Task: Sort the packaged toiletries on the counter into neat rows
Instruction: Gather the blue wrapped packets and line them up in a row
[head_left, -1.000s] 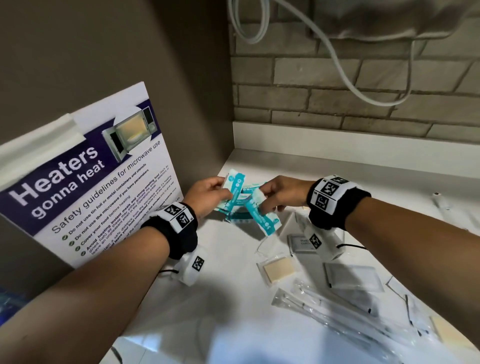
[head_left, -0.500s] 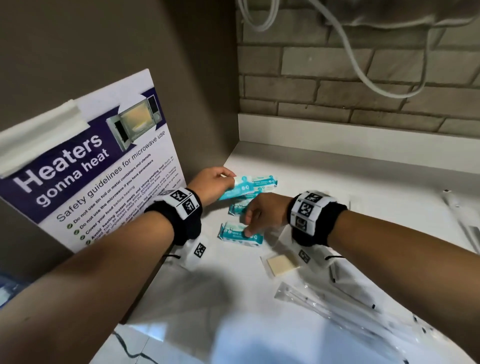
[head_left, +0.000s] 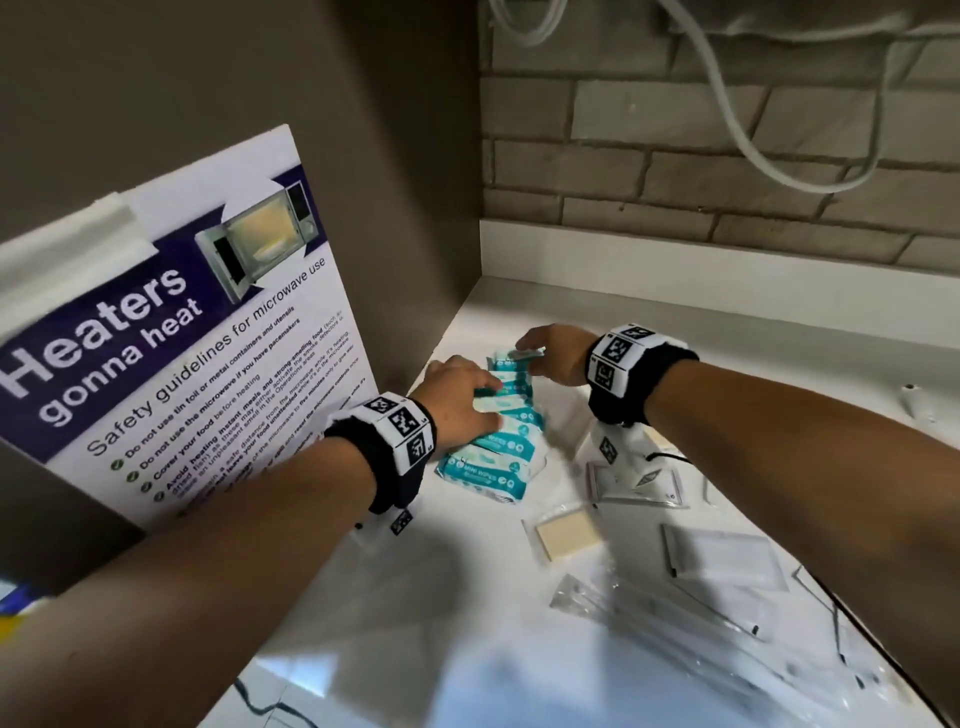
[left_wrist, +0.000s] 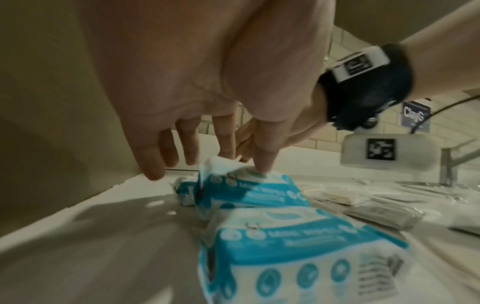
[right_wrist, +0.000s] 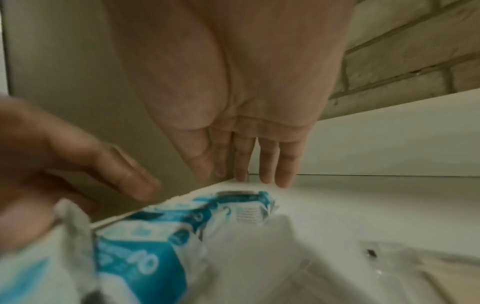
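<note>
Left hand (head_left: 457, 400), its grip loose, presses the wipe packets (head_left: 498, 441).

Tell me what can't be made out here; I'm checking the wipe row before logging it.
- How many wipe packs are in the row: in the head view the left hand covers its middle.
- Whether the right hand touches the far pack: its fingers hang just behind it in the right wrist view.
- The clear packets at lower right: blurred, contents unreadable.
</note>
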